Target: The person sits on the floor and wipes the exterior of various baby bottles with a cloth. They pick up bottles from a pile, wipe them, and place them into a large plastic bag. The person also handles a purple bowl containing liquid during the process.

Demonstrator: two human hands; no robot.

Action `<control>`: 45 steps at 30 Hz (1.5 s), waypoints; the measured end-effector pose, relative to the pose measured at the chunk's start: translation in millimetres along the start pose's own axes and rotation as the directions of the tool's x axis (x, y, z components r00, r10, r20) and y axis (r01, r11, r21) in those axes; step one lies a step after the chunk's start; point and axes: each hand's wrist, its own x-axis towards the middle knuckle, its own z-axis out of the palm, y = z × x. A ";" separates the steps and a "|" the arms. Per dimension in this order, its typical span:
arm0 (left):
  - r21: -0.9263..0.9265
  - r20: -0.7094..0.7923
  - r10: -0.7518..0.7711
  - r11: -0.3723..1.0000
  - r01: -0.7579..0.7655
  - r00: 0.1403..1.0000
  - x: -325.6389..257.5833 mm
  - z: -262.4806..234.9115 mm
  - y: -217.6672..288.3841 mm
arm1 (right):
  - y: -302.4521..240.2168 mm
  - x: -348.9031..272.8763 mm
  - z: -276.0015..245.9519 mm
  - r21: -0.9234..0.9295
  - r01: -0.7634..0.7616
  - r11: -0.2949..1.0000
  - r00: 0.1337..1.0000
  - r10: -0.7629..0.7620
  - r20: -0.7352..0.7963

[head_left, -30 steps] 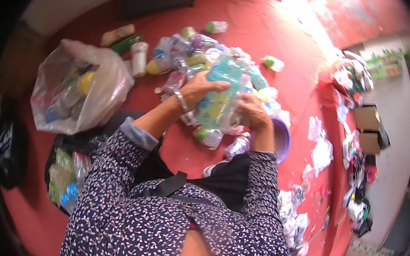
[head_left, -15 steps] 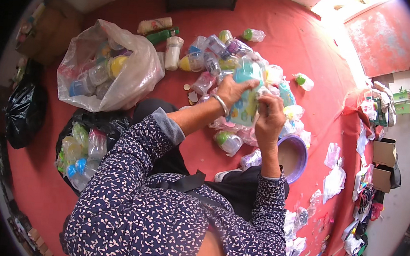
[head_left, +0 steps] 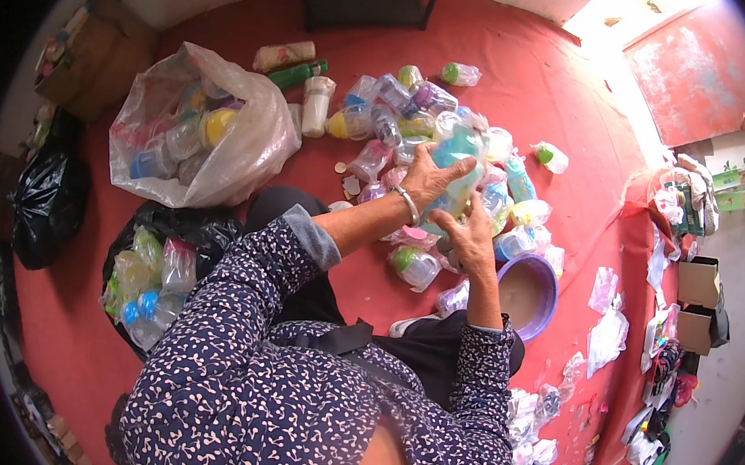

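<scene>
A teal, partly clear plastic bottle (head_left: 463,152), somewhat blurred, is held tilted over a heap of small bottles. My left hand (head_left: 428,182) wraps around its side, thumb across the front. At the lower end my right hand (head_left: 471,241) grips the same bottle, its thumb on the near side and the other fingers partly hidden. Below and around both hands lie plastic bottles with coloured caps, many in clear wrapping, among them a green-capped bottle (head_left: 415,267). A purple basin (head_left: 552,293) stands just right of my right hand.
A large translucent bag (head_left: 251,155) of bottles stands at the left, with an opened black bag (head_left: 213,227) of bottles nearer me. Crumpled plastic wrappers (head_left: 609,337) lie on the red floor covering at right. A black rack (head_left: 366,6) stands at the far side.
My right hand has gone from a pinch high beside the bottle to a grip at its lower end. The bottle has turned in my left hand.
</scene>
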 end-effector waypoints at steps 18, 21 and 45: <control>-0.190 0.636 -0.168 0.912 0.363 0.753 -10.4 -17.7 45.2 | 17.1 4.9 -52.4 0.206 -0.059 0.977 0.991 0.032 0.129; 0.023 0.485 -0.124 0.991 0.129 0.866 -10.0 -13.6 33.6 | 12.6 13.2 -59.9 0.682 0.106 0.724 0.907 0.210 -0.365; 0.437 0.503 0.071 0.839 -0.324 0.862 -0.5 -4.0 -6.6 | 18.7 8.5 -12.6 0.950 -0.027 0.312 0.999 0.038 0.016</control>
